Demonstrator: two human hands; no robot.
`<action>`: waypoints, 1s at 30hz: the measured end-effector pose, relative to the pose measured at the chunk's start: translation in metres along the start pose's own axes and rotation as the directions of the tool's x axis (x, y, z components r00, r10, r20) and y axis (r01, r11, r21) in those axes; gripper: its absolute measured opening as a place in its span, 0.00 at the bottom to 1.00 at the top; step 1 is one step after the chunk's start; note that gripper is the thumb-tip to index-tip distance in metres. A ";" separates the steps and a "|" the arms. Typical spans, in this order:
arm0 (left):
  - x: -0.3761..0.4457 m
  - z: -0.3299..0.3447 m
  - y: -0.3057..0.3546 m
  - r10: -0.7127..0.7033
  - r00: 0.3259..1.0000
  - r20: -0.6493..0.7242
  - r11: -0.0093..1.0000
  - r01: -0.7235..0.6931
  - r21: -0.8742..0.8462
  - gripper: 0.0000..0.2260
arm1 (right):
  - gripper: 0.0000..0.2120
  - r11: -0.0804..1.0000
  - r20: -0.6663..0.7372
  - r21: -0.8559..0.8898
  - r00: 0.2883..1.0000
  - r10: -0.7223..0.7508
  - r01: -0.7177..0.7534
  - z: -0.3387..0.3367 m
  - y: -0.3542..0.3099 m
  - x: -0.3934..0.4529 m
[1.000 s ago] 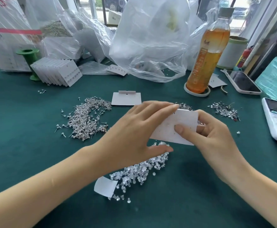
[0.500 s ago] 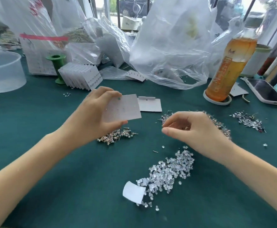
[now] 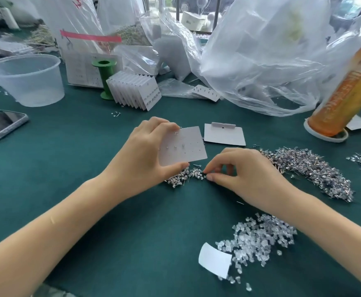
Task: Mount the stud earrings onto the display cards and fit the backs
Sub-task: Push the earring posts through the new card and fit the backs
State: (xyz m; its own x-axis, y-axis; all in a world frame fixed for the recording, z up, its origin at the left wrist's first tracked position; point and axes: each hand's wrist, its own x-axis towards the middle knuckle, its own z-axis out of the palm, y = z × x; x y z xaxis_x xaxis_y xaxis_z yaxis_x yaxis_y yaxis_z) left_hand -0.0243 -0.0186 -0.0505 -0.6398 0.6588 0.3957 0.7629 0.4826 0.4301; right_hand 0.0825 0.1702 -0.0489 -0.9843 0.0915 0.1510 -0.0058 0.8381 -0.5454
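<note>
Display card [image 3: 182,146], a few backs fitted: now gripped by left hand [image 3: 145,155] alone; right hand [image 3: 239,174], released from it, pinches at stud earrings [image 3: 188,175], next mounting likely.

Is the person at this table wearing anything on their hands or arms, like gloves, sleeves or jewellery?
Nothing shows. The left hand and right hand are bare, with no gloves, rings, watch or bracelet in view. Both forearms are uncovered all the way to the frame edge, so no sleeve appears. The visible fingernails look short and unpainted.
</note>
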 end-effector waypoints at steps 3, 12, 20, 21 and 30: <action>0.000 0.000 0.000 -0.004 1.000 -0.004 1.000 0.004 0.000 0.29 | 0.04 0.996 -0.015 -0.085 0.999 -0.041 0.039 0.001 -0.002 0.000; -0.004 0.003 0.006 0.074 0.993 0.093 0.988 -0.061 -0.141 0.29 | 0.04 0.847 -0.089 0.532 0.995 0.042 0.012 -0.023 -0.006 0.003; -0.009 0.004 0.007 0.119 0.981 0.154 0.964 -0.077 -0.253 0.34 | 0.10 0.903 -0.196 0.427 0.980 0.043 0.046 -0.013 -0.005 0.003; -0.009 0.004 0.007 0.118 0.982 0.151 0.963 -0.076 -0.259 0.34 | 0.09 0.906 -0.196 0.421 0.979 0.050 0.038 -0.013 -0.005 0.002; -0.010 0.002 0.009 0.108 0.985 0.135 0.958 -0.067 -0.278 0.33 | 0.11 0.911 -0.195 0.411 0.980 0.048 0.037 -0.011 -0.007 0.000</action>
State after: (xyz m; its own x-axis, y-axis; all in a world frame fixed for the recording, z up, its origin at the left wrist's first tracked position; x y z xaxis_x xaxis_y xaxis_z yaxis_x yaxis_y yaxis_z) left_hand -0.0106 -0.0195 -0.0518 -0.5353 0.7791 0.3262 0.7482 0.2583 0.6111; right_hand 0.0848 0.1705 -0.0361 -0.9300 0.2350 0.2827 -0.1143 0.5461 -0.8299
